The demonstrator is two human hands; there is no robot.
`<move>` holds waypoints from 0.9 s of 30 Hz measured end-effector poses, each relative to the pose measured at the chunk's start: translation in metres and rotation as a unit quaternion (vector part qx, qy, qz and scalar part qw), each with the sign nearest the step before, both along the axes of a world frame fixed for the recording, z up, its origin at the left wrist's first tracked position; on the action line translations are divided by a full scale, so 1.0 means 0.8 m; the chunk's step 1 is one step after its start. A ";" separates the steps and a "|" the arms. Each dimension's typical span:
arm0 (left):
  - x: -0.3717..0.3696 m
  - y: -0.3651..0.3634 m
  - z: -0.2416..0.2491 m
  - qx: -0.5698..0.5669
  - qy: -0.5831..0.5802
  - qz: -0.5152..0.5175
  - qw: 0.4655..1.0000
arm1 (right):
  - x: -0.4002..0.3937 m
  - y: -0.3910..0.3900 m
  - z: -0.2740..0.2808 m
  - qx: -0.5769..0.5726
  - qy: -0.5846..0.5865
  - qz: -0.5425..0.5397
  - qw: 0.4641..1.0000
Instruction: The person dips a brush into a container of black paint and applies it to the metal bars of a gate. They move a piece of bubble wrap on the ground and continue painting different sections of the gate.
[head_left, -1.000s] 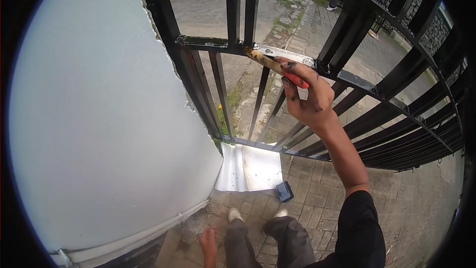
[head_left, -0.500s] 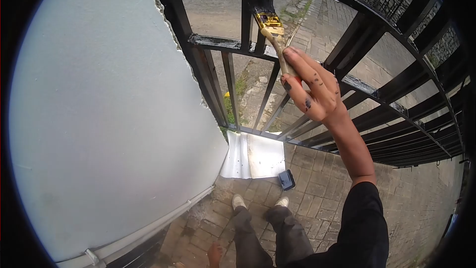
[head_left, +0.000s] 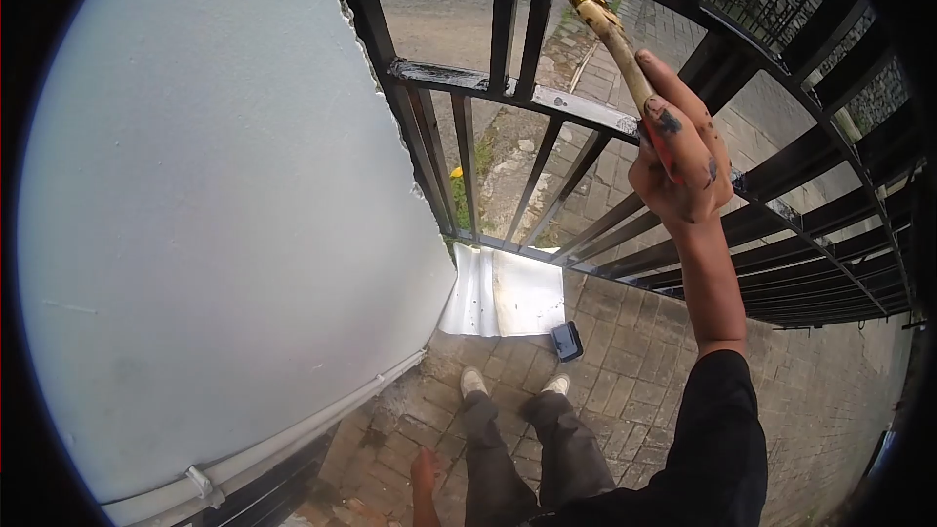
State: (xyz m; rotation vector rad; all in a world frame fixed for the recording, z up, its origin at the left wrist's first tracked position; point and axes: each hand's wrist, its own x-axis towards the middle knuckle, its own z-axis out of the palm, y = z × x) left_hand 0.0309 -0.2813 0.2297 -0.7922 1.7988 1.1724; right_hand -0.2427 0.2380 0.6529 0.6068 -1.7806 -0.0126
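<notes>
My right hand [head_left: 683, 151], spotted with dark paint, is closed around the pale wooden handle of a paintbrush [head_left: 610, 34]. The brush points up and left, its dark bristles at the upper rail of a black metal gate [head_left: 517, 24]. Along the gate's middle rail, pale patches show between black ones. Low in the view, my left hand [head_left: 424, 468] hangs beside my legs; its fingers cannot be made out. On the paving by my feet lies a small dark tray [head_left: 566, 342], with dark contents.
A large pale panel [head_left: 244, 215] with a rough edge fills the left side. White sheeting [head_left: 527, 293] covers the ground under the gate. Brick paving [head_left: 625, 361] runs beneath my shoes, and a road [head_left: 429, 15] lies beyond the bars.
My right hand has moved up and right with the paintbrush, turning as it went. The bristles have gone from the upright bars to the upper rail. The view has shifted slightly.
</notes>
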 end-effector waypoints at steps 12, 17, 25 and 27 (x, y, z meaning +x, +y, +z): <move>0.011 -0.029 0.012 -0.029 -0.016 0.032 0.999 | 0.022 -0.004 -0.069 -0.001 -0.204 -0.007 0.979; 0.007 -0.020 0.019 -0.023 -0.020 0.058 0.998 | 0.012 0.001 -0.002 -0.054 -0.068 -0.020 0.996; 0.000 -0.016 0.036 -0.021 -0.030 0.002 0.999 | -0.016 -0.019 -0.015 0.028 0.013 0.013 0.999; -0.004 -0.021 0.040 -0.016 -0.039 0.015 0.999 | -0.024 -0.024 -0.034 0.060 -0.029 -0.031 0.997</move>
